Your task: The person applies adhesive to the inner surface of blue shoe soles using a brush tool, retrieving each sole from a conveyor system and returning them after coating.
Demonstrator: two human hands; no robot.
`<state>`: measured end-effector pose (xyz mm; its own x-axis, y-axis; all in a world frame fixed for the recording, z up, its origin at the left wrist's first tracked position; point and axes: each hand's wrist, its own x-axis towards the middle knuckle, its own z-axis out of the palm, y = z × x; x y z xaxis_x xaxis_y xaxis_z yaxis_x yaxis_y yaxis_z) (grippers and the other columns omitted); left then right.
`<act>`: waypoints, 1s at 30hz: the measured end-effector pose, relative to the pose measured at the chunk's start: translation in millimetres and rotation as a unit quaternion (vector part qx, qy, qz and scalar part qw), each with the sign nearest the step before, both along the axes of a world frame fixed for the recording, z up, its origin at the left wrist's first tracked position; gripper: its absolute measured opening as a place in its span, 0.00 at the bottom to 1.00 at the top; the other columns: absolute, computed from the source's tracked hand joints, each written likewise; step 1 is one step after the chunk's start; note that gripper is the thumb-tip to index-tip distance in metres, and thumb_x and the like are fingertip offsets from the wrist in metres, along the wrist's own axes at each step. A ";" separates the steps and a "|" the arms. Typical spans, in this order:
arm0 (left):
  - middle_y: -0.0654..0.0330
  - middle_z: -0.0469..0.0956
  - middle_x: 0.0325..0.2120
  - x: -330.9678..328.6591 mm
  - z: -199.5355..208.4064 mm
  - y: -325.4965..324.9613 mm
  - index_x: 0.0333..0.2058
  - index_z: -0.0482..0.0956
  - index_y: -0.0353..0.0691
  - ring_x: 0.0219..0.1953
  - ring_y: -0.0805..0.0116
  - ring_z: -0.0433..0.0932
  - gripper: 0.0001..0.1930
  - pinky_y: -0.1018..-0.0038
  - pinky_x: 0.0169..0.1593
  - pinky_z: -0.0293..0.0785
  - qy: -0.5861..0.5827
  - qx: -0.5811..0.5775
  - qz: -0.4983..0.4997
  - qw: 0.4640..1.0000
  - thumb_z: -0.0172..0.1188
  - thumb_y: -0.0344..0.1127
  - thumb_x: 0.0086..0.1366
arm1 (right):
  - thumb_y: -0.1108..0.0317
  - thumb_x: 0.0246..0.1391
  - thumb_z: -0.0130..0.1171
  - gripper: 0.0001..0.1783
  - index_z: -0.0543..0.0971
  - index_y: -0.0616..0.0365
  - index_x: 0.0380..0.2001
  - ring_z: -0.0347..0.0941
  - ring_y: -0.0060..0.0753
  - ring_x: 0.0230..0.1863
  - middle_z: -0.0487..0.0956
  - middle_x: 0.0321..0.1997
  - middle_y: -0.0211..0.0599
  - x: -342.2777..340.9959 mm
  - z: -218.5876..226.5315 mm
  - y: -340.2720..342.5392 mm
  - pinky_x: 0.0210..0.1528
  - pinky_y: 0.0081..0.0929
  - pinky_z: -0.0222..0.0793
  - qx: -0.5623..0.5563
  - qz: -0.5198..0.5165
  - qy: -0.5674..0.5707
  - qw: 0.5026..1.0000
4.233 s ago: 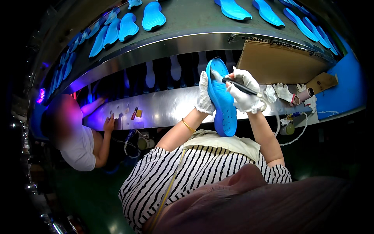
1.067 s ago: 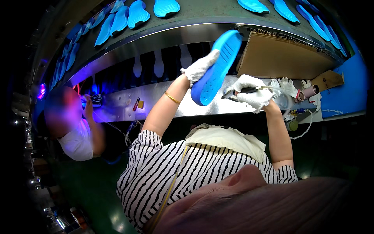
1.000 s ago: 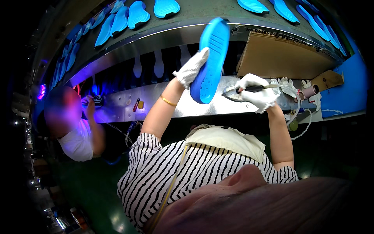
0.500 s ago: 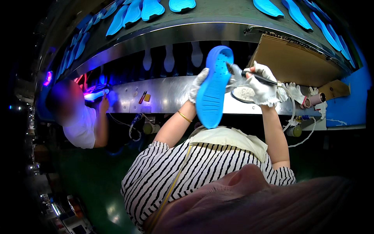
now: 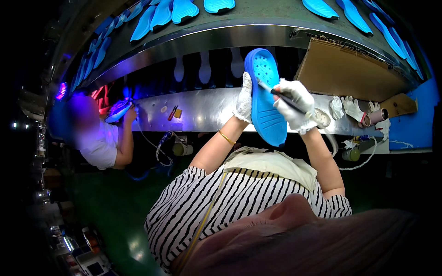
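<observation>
A bright blue shoe sole (image 5: 268, 120) with a raised rim, dimples at its far end and grooves across its near part stands tilted over the bench. My left hand (image 5: 244, 100), in a white glove, grips its left edge, fingers partly hidden behind it. In my gloved right hand (image 5: 296, 103) is a slim black-handled brush (image 5: 289, 100), closed between thumb and fingers. Its pale tip reaches the inner face of the sole just below the dimples. Whether the tip is touching cannot be made out.
Blue soles (image 5: 185, 10) line the dark conveyor (image 5: 258, 20) beyond the metal bench (image 5: 193, 110). At the right are a cardboard box (image 5: 350, 69), a round white dish (image 5: 322, 117), loose gloves (image 5: 352, 108) and a brown roll (image 5: 378, 116). A co-worker (image 5: 99, 138) works at the left.
The sole has turned so its dimpled inner face shows more fully. My right hand has moved left and nearer, bringing the brush from the dimples' right edge to just below them.
</observation>
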<state>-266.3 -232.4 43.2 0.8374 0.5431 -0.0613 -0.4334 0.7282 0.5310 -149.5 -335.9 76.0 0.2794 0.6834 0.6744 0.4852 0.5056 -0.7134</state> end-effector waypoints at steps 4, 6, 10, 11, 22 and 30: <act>0.46 0.71 0.48 -7.8 -21.0 15.5 0.57 0.62 0.35 0.48 0.52 0.74 0.46 0.55 0.54 0.71 -0.012 0.002 0.004 1.000 0.41 0.74 0.57 | 0.79 0.42 0.62 0.12 0.76 0.63 0.34 0.74 0.21 0.32 0.74 0.33 0.33 -16.9 -3.7 -17.1 0.36 0.20 0.72 -0.130 0.099 0.136 0.977; 0.45 0.71 0.47 -7.9 -19.8 17.8 0.56 0.63 0.36 0.47 0.52 0.74 0.47 0.55 0.53 0.72 -0.011 0.002 0.008 1.000 0.41 0.76 0.56 | 0.79 0.42 0.62 0.12 0.76 0.63 0.34 0.74 0.21 0.32 0.76 0.33 0.33 -10.7 -13.7 -16.5 0.37 0.20 0.72 -0.152 0.058 0.153 0.975; 0.45 0.72 0.46 -13.2 -19.1 26.6 0.57 0.63 0.37 0.46 0.49 0.75 0.47 0.53 0.50 0.74 -0.027 -0.018 0.007 0.999 0.43 0.76 0.54 | 0.76 0.41 0.62 0.13 0.78 0.61 0.35 0.76 0.26 0.34 0.77 0.33 0.38 -19.3 -11.8 -14.2 0.39 0.24 0.73 -0.059 0.025 -0.045 0.997; 0.45 0.72 0.46 -17.1 -21.6 30.0 0.57 0.63 0.37 0.46 0.49 0.75 0.47 0.53 0.50 0.74 -0.017 -0.007 0.015 1.000 0.43 0.76 0.54 | 0.76 0.41 0.62 0.12 0.78 0.60 0.34 0.76 0.26 0.34 0.76 0.33 0.39 -29.5 -7.6 -20.0 0.39 0.24 0.72 -0.119 0.080 0.046 0.989; 0.36 0.61 0.57 -19.7 28.1 -30.7 0.61 0.51 0.27 0.56 0.46 0.67 0.56 0.51 0.60 0.61 -0.188 -0.066 -0.099 0.975 0.52 0.74 0.51 | 0.73 0.49 0.63 0.07 0.80 0.58 0.34 0.74 0.21 0.38 0.79 0.35 0.32 26.1 -23.4 -9.9 0.41 0.24 0.72 -0.152 0.116 0.286 0.939; 0.45 0.60 0.60 0.2 14.0 -29.8 0.64 0.49 0.32 0.56 0.48 0.67 0.50 0.55 0.59 0.65 -0.081 0.042 -0.070 0.993 0.46 0.71 0.58 | 0.69 0.40 0.71 0.10 0.78 0.56 0.22 0.77 0.24 0.35 0.79 0.30 0.31 -25.2 -27.1 -29.3 0.40 0.21 0.73 0.008 -0.012 0.080 0.997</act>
